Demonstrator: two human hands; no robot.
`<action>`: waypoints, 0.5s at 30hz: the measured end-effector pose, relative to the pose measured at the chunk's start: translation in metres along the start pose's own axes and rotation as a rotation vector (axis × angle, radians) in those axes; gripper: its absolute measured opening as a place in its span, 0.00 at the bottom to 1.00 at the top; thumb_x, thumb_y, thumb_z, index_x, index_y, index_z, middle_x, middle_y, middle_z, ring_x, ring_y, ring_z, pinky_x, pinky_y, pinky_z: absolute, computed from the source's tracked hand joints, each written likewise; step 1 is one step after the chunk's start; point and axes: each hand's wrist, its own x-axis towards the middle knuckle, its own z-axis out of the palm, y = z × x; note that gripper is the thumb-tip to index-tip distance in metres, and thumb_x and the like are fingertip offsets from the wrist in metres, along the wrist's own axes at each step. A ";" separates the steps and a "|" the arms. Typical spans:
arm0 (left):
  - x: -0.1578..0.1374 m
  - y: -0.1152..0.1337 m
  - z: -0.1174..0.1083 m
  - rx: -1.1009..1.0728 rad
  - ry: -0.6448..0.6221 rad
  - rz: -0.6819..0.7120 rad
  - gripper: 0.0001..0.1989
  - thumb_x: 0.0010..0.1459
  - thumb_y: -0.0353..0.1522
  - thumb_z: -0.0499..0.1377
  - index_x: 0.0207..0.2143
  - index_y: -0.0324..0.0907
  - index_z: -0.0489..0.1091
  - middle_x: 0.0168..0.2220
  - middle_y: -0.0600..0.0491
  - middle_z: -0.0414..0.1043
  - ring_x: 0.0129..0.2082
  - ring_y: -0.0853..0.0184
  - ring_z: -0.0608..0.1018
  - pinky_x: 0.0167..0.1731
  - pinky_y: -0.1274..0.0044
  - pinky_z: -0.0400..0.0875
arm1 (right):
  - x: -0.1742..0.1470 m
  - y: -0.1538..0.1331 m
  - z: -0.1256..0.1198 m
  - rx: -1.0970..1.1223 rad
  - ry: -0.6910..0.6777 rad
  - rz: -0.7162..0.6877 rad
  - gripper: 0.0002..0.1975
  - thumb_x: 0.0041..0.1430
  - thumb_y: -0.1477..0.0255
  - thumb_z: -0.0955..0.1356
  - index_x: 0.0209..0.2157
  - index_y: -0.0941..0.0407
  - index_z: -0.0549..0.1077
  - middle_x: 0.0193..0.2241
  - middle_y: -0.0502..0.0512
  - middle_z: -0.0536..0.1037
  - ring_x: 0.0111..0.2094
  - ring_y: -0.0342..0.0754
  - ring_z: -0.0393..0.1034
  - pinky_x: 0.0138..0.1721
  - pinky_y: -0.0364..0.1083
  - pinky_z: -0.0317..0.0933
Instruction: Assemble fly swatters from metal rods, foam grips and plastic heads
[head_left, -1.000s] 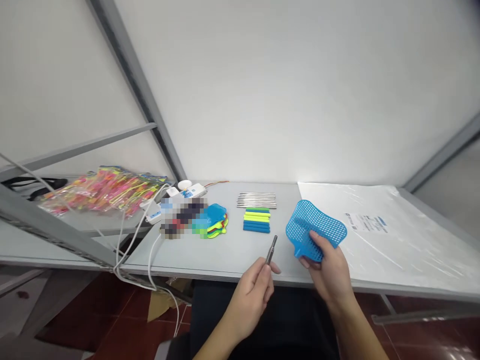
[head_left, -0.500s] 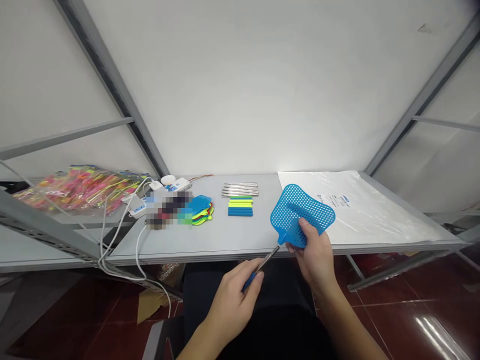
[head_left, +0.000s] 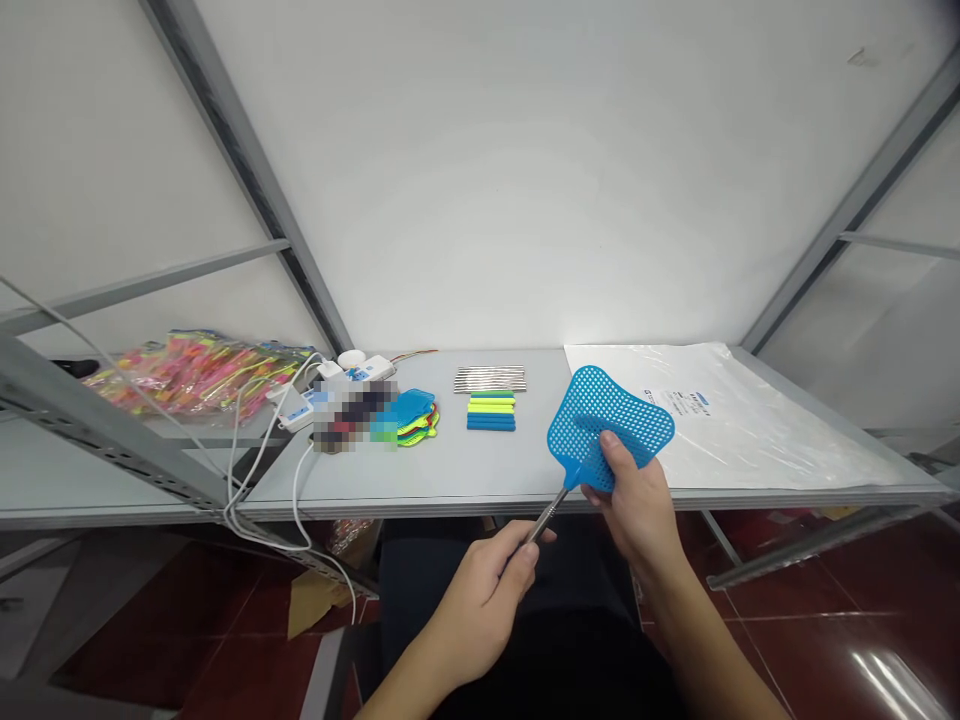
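A blue perforated fly swatter head [head_left: 581,410] is pinched at its lower right side by my right hand [head_left: 634,500], thumb on top. My left hand [head_left: 487,600] is closed around a metal rod [head_left: 549,514], its tip at the neck of the swatter head. How deep the tip sits in the neck, I cannot tell. On the table behind lie a row of blue, yellow and green handle grips [head_left: 491,411] and a bundle of metal rods [head_left: 490,378]. More swatter heads [head_left: 414,408], in blue, yellow, red and green, are stacked to the left.
White plastic sheeting [head_left: 757,430] with a label covers the table's right part. Power strips [head_left: 298,410] with a looping white cable [head_left: 296,490] are at the left. Bagged colourful items [head_left: 217,375] lie on the left shelf, and metal shelf posts [head_left: 259,180] frame the workplace.
The rod's tip, slightly apart from the swatter head's neck before, now meets it. My left hand has shifted up and right, and the blue part at its fingers no longer shows.
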 end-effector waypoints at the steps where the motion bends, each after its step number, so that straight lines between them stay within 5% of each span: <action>1: 0.000 0.000 0.000 -0.084 -0.038 -0.044 0.18 0.68 0.42 0.46 0.50 0.42 0.67 0.20 0.62 0.53 0.16 0.75 0.58 0.18 0.81 0.54 | 0.000 0.001 -0.001 -0.012 -0.027 -0.008 0.15 0.53 0.59 0.71 0.28 0.55 0.67 0.20 0.43 0.64 0.18 0.38 0.57 0.15 0.38 0.54; 6: 0.000 0.002 0.004 -0.414 -0.159 -0.139 0.16 0.67 0.44 0.47 0.44 0.42 0.65 0.19 0.64 0.45 0.14 0.76 0.46 0.12 0.84 0.51 | 0.001 0.006 -0.004 -0.048 -0.154 -0.017 0.15 0.57 0.60 0.69 0.27 0.55 0.64 0.17 0.42 0.59 0.16 0.36 0.53 0.14 0.38 0.51; 15: -0.004 0.017 0.004 -0.329 -0.092 -0.145 0.16 0.67 0.45 0.47 0.39 0.42 0.63 0.20 0.63 0.48 0.15 0.78 0.50 0.13 0.84 0.47 | -0.002 0.009 -0.001 0.040 -0.242 -0.006 0.16 0.61 0.64 0.67 0.26 0.54 0.58 0.17 0.39 0.52 0.14 0.34 0.44 0.14 0.38 0.43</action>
